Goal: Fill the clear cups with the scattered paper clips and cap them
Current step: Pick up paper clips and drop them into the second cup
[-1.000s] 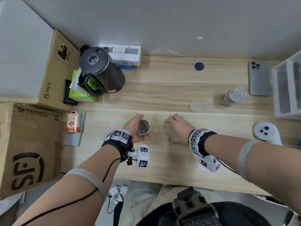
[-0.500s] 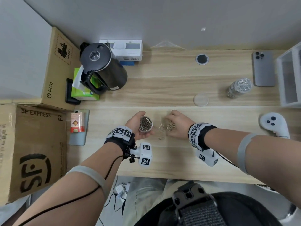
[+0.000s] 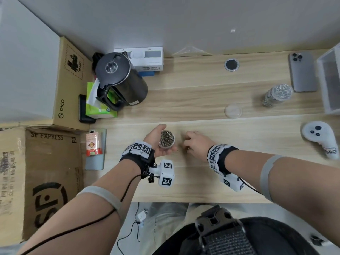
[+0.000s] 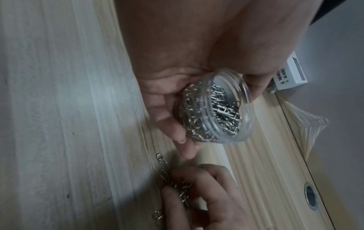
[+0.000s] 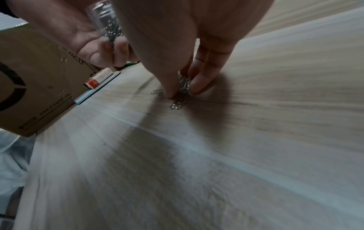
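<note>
We are gathering: our left hand (image 3: 156,142) is cradling the nearly full clear round plastic cup (image 3: 166,139), while just beside that cup our right hand (image 3: 197,144) is pinching the silver wire paper clips (image 5: 182,88) off the pale wooden tabletop (image 3: 202,92), which next, we judge, need lifting into it.

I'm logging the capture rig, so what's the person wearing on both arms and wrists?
Arms bare, no sleeves. Each wrist carries a black strap with white square-coded marker blocks and a white marker-tagged camera pod; a grey band rings each upper forearm. A black cable trails along the left arm.

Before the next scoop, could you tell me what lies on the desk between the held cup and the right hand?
A few loose clips lie on bare wood between the cup in the left hand and the right hand; the left wrist view shows them best.
</note>
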### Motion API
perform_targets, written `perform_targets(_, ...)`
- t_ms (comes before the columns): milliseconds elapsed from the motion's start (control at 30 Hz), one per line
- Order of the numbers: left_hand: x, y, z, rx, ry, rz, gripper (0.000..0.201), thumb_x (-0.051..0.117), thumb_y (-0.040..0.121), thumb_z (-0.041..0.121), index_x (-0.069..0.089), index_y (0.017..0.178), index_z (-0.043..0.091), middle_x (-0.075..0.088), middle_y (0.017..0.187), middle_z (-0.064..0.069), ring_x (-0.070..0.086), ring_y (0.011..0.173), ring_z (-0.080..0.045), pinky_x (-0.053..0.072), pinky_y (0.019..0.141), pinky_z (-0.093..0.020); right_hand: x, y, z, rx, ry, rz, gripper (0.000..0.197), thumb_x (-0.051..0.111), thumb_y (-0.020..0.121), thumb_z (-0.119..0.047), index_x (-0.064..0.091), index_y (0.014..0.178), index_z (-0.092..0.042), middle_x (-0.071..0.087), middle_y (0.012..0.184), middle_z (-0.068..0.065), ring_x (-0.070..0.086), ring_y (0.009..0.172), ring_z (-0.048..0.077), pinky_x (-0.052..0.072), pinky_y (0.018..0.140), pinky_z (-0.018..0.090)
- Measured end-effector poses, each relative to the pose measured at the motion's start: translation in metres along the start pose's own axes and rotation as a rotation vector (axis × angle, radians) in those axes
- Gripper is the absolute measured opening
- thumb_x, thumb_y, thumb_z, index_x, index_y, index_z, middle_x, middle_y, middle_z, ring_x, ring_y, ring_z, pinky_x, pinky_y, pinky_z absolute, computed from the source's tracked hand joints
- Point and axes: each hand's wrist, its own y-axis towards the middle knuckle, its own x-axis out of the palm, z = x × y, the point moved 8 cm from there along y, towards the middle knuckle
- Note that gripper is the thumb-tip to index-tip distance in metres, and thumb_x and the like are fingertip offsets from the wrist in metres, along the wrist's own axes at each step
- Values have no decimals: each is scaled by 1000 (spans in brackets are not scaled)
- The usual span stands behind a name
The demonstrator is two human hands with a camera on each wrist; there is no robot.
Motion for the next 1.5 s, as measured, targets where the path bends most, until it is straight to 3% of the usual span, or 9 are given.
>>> perform_targets(267, 0, 5, -7, -20, -2, 20, 44, 53, 95, 48, 55, 112, 7, 69, 69, -13, 70, 62, -34, 53, 57, -32, -11, -8, 15, 53, 159, 125, 14, 62, 76, -5, 74, 84, -8, 60, 94, 6, 58, 87, 27, 49, 74, 34)
perform_targets(533, 14, 6, -10, -27, 27, 19, 42, 53, 95, 47, 52, 118, 11, 68, 79, -14, 71, 55, -32, 52, 59, -31, -28, -15, 33, 120, 243, 203, 16, 61, 67, -2, 73, 71, -12, 67, 82, 2, 63, 75, 24, 52, 70, 31)
perform_targets(733, 26, 5, -15, -64, 57, -11, 46, 45, 97, 50, 60, 101, 6, 71, 72, -13, 69, 67, -34, 51, 62, -32, -78, -27, 13, 40, 536, 411, 14, 71, 67, -3, 71, 70, -16, 67, 75, -6, 63, 69, 12, 51, 70, 21)
perform_targets(867, 34, 4, -16, -56, 13, -24, 47, 43, 97, 49, 65, 102, 8, 72, 75, -10, 68, 69, -29, 57, 93, -48, -83, -22, -24, -75, 534, 297, 13, 73, 75, -7, 74, 85, -15, 66, 86, -7, 62, 78, 9, 52, 76, 22)
perform_targets(933, 35, 3, -15, -46, 1, -26, 45, 41, 99, 47, 67, 94, 11, 71, 72, -7, 66, 73, -25, 54, 97, -48, -77, -19, -41, -117, 382, 216, 16, 70, 78, -10, 74, 93, -14, 68, 95, -2, 62, 85, 14, 51, 82, 28)
perform_targets(1133, 32, 0, -13, -27, -28, -47, 38, 44, 97, 42, 65, 93, 11, 71, 73, -10, 67, 72, -28, 54, 95, -48, -92, -24, -51, -220, 338, 295, 25, 60, 83, -10, 73, 104, -15, 69, 100, 1, 64, 85, 18, 51, 79, 29)
perform_targets(1266, 22, -1, -14, -56, 6, -50, 50, 44, 98, 50, 62, 99, 4, 69, 71, -13, 68, 57, -29, 52, 57, -30, -108, -17, -11, -41, 413, 395, 26, 59, 84, -7, 69, 106, -17, 67, 99, -4, 62, 84, 12, 53, 80, 28)
perform_targets(1366, 8, -1, -14, -57, -13, -5, 47, 49, 96, 50, 58, 109, 5, 69, 76, -15, 70, 61, -32, 52, 54, -28, -85, -8, 33, 95, 174, 137, 37, 58, 80, -3, 66, 112, -19, 64, 110, -1, 61, 96, 19, 51, 88, 39)
perform_targets(1500, -9, 1, -17, -46, -41, 33, 42, 50, 97, 47, 57, 104, 6, 68, 72, -15, 69, 66, -35, 52, 55, -29, -47, -11, 46, 64, -8, -74, 46, 68, 75, -10, 63, 120, -16, 58, 118, 4, 55, 110, 26, 47, 92, 39)
